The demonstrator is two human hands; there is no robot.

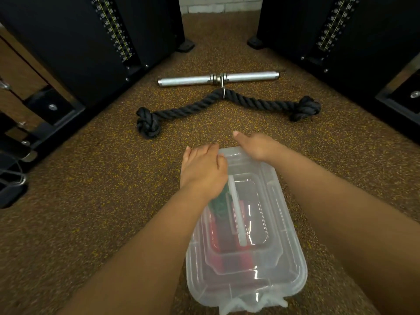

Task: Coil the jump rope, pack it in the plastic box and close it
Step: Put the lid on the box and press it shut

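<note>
Head view only, so one pass. We're looking down at the plastic box (246, 235) on the speckled gym floor (102, 178), long axis running from near us away toward the far end, tilted a little to the left up top. The clear lid (279, 201) sits on the box; through it we make out red and dark green shapes, prob. the jump rope (219, 204) w/ its handles, already packed inside, though the blur and plastic keep us from telling how it's coiled.

Both hands are at the far end. Left hand (202, 169) lies palm-down on the lid's far-left corner, fingers together and curled over the edge, clamped on nothing we can see. Right hand (254, 145) rests at the far-right corner, thumb out, fingers hidden over the rim, so can't tell their state.

Key relation: the far edge of the lid is right under both hands, near end w/ its latch (252, 302) well apart from them, close to our body. We judge the far end is being pressed shut; near end likely needs pressing next, either hand about equally placed.

Beyond: black tricep rope (227, 105) and steel bar (218, 78), untouched, between two weight stacks (91, 42).
</note>
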